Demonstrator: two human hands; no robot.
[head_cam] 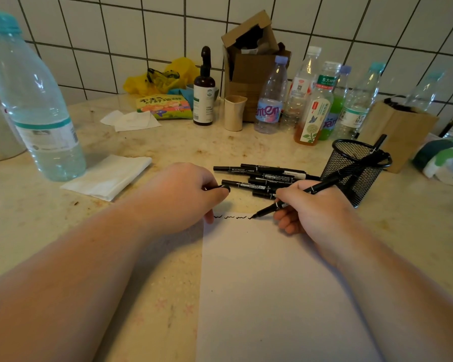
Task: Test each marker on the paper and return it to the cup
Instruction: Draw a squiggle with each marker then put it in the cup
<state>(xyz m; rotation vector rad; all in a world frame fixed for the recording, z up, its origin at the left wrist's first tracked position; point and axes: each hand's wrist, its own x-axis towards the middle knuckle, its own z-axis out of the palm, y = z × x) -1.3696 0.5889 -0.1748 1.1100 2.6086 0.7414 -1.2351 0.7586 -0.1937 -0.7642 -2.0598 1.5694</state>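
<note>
A white sheet of paper [267,283] lies on the counter with three black squiggles along its top edge. My right hand [314,207] grips an uncapped black marker [293,199], its tip touching the paper right of the squiggles. My left hand [183,194] rests at the paper's top left corner and pinches the marker's black cap [224,188]. Several capped black markers [262,177] lie in a pile just beyond the paper. A black mesh cup [351,176] stands to the right with markers leaning in it.
A large water bottle [34,105] stands at the left beside a folded tissue [107,176]. Behind are a brown pump bottle [204,92], a beige cup [234,112], cardboard boxes [251,61], several drink bottles [314,100], a snack packet [165,107] and a tiled wall.
</note>
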